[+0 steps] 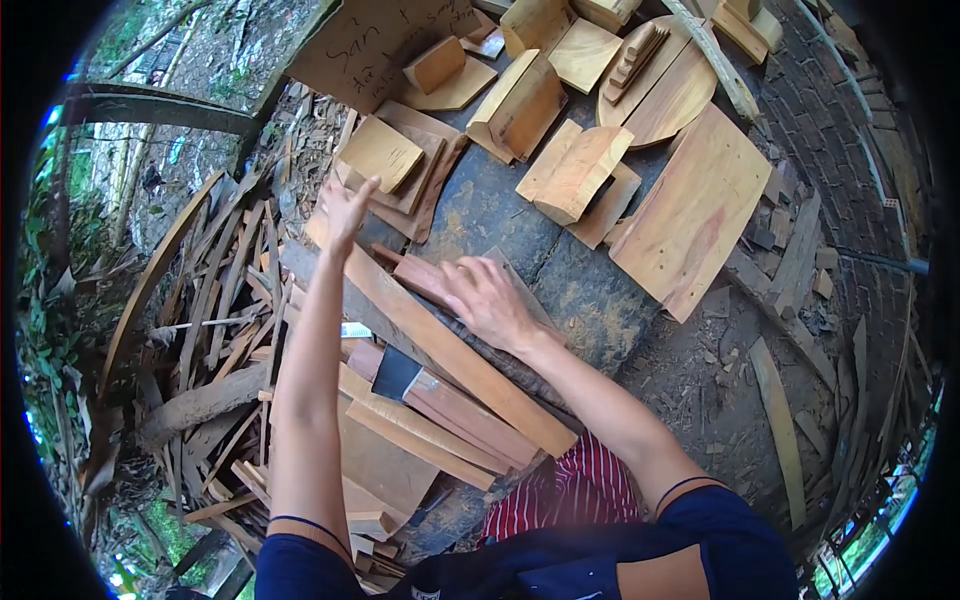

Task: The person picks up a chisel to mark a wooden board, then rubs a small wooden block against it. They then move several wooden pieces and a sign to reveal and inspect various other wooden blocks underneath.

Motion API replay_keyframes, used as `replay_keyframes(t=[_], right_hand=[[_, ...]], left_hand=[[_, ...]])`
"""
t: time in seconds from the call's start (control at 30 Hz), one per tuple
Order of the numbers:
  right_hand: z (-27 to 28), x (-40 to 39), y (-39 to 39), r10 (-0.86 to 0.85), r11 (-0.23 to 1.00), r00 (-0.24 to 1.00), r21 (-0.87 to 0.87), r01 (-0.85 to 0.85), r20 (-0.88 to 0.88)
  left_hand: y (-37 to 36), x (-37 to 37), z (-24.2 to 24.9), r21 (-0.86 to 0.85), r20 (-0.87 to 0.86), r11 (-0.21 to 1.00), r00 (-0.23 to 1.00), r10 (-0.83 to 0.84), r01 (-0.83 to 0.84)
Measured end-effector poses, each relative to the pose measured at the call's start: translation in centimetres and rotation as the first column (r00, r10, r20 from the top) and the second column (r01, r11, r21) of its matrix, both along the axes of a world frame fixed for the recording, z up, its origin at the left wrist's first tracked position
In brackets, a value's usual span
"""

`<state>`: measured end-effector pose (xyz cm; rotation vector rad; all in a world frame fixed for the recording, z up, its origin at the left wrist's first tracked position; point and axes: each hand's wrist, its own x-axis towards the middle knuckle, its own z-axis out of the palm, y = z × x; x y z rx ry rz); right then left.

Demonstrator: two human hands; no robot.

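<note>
A long light-brown plank (pixel 440 335) slants from the upper left down to my lap. At its far end is my left hand (pixel 345 212), the thumb apart and the fingers stretched out beside the wood. My right hand (pixel 492 305) lies palm down with bent fingers over a reddish-brown wooden block (pixel 420 277), just right of the plank; the palm hides much of the block. A narrow dark piece (pixel 385 254) sticks out past the block's far end. Left of the plank lie reddish wood strips (pixel 470 415) and a dark flat piece (pixel 396 373).
Shaped wooden pieces (pixel 520 105) stand on the dark work surface (pixel 470 200) ahead. A broad board (pixel 690 210) lies to the right, near an oval board (pixel 680 95). Cardboard with handwriting (pixel 365 50) is at the back. Scrap wood (pixel 215 310) piles up at left.
</note>
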<state>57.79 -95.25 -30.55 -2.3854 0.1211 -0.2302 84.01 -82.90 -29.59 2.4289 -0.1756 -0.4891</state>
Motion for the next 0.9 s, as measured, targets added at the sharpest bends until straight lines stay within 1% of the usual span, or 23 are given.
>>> replay_keyframes(t=[0.03, 0.1, 0.13, 0.17, 0.2, 0.23, 0.27, 0.3, 0.33, 0.37, 0.4, 0.43, 0.5, 0.53, 0.57, 0.63, 0.67, 0.7, 0.73, 0.77, 0.83, 0.87, 0.9], right_hand=[[0.2, -1.3, -0.5, 0.01, 0.999, 1.0, 0.053, -0.008, -0.029], [1.6, -4.4, -1.6, 0.001, 1.0, 0.998, 0.022, 0.001, -0.066], [2.2, -6.2, -2.1, -0.011, 1.0, 0.996, 0.012, 0.013, -0.087], [2.8, -8.1, -2.6, -0.021, 1.0, 0.994, 0.002, 0.021, -0.109], [3.1, -10.0, -2.8, -0.038, 0.999, 0.989, -0.017, 0.036, -0.144], [3.4, -11.7, -2.9, -0.053, 0.998, 0.983, -0.039, 0.047, -0.177], [3.6, -13.1, -2.8, -0.043, 0.998, 0.985, -0.048, 0.035, -0.166], [3.7, -14.5, -2.6, -0.121, 0.993, 0.98, -0.036, 0.116, -0.155], [3.6, -15.7, -2.5, -0.196, 0.981, 0.97, -0.021, 0.195, -0.146], [3.1, -16.2, -2.9, -0.207, 0.978, 0.968, -0.018, 0.207, -0.144], [2.8, -16.1, -3.4, -0.218, 0.976, 0.965, -0.012, 0.219, -0.144], [3.1, -15.1, -3.9, -0.229, 0.973, 0.965, -0.035, 0.226, -0.127], [1.2, -12.0, -5.0, -0.264, 0.964, 0.964, 0.003, 0.264, 0.016], [0.0, -9.9, -5.6, -0.239, 0.968, 0.967, -0.061, 0.245, 0.091], [-1.0, -7.7, -6.1, -0.212, 0.965, 0.964, -0.121, 0.233, 0.163], [-2.0, -3.5, -6.9, -0.205, 0.935, 0.974, -0.275, 0.223, 0.093], [-2.4, -1.7, -7.3, -0.19, 0.938, 0.977, -0.276, 0.21, 0.097], [-2.8, 0.0, -7.7, -0.222, 0.902, 0.972, -0.363, 0.234, 0.075], [-3.4, 1.3, -7.7, -0.261, 0.858, 0.964, -0.444, 0.258, 0.055], [-4.1, 2.2, -7.7, -0.26, 0.861, 0.964, -0.439, 0.259, 0.057], [-5.4, 3.4, -8.4, -0.209, 0.808, 0.978, -0.565, 0.167, -0.01], [-5.9, 3.9, -8.3, -0.211, 0.806, 0.977, -0.567, 0.17, -0.007], [-6.3, 4.3, -8.0, -0.26, 0.789, 0.966, -0.577, 0.208, -0.006]], left_hand=[[0.5, -1.5, -0.5, -0.025, 0.139, 1.0, 0.99, -0.01, 0.014], [1.0, -5.7, 1.4, -0.102, 0.23, 0.982, 0.964, -0.13, 0.157], [1.5, -8.3, 1.9, -0.1, 0.33, 0.969, 0.926, -0.184, 0.228], [1.8, -10.7, 2.5, -0.132, 0.362, 0.955, 0.91, -0.203, 0.266], [2.0, -13.7, 3.9, -0.212, 0.282, 0.948, 0.944, -0.174, 0.238], [2.7, -16.3, 4.6, -0.27, 0.272, 0.929, 0.946, -0.179, 0.253], [3.2, -19.5, 5.3, -0.321, 0.236, 0.929, 0.965, -0.112, 0.186], [4.1, -22.1, 5.3, -0.317, 0.236, 0.934, 0.967, -0.092, 0.166], [4.8, -24.8, 7.0, -0.314, 0.142, 0.941, 0.986, -0.082, 0.124], [5.8, -27.6, 7.3, -0.29, 0.171, 0.95, 0.983, -0.071, 0.119], [6.6, -30.3, 8.0, -0.376, 0.202, 0.919, 0.979, -0.041, 0.116], [7.6, -32.9, 8.5, -0.429, 0.166, 0.9, 0.986, -0.01, 0.081], [10.0, -37.8, 10.3, -0.411, 0.142, 0.904, 0.988, -0.063, 0.117], [11.3, -40.2, 11.2, -0.433, 0.141, 0.893, 0.987, -0.071, 0.126], [12.7, -42.3, 11.8, -0.397, 0.163, 0.903, 0.981, -0.107, 0.165], [15.8, -46.4, 12.4, -0.344, 0.123, 0.921, 0.981, -0.15, 0.185], [17.2, -48.4, 12.6, -0.34, 0.095, 0.927, 0.987, -0.131, 0.156], [18.5, -50.0, 12.7, -0.334, 0.065, 0.934, 0.991, -0.114, 0.129], [19.5, -51.4, 13.0, -0.351, -0.004, 0.934, 0.998, -0.067, 0.061], [20.4, -52.4, 13.6, -0.31, 0.0, 0.95, 0.999, -0.048, 0.046], [22.1, -54.5, 13.5, -0.248, -0.052, 0.967, 0.998, 0.047, -0.058], [22.9, -55.4, 13.2, -0.218, -0.087, 0.968, 0.99, 0.107, -0.123], [23.4, -55.9, 12.9, -0.223, -0.087, 0.967, 0.99, 0.106, -0.124]])
